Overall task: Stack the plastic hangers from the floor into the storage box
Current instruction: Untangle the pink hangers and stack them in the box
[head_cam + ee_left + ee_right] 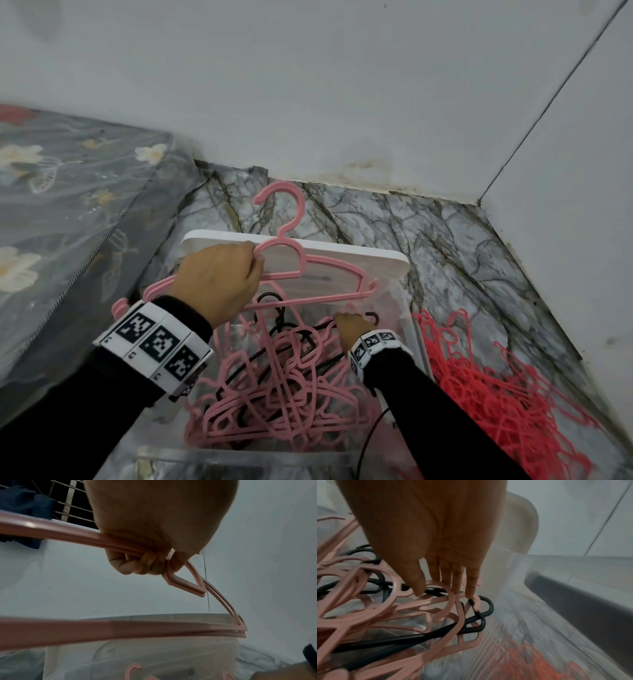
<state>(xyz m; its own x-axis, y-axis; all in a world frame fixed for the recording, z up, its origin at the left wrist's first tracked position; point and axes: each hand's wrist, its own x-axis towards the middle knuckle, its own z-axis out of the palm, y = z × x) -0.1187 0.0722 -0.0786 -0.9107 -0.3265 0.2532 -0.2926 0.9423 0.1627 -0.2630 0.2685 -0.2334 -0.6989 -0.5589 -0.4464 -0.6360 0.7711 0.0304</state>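
My left hand (255, 263) grips a small bunch of pink hangers (329, 277) by the shoulder, hooks pointing away, above the clear storage box (409, 318). In the left wrist view its fingers (130, 566) curl round the pink hangers (188, 586). My right hand (337, 320) reaches down into the box. Its straight fingers (471, 588) touch a tangle of pink hangers (368, 601) and black hangers (481, 616) lying inside. A heap of red hangers (496, 394) lies on the floor right of the box.
The box's white lid (359, 255) leans behind it. A bed with a grey floral cover (68, 205) is close on the left. White walls (342, 102) meet in a corner at the back right. Marble-patterned floor (445, 240) shows beyond the box.
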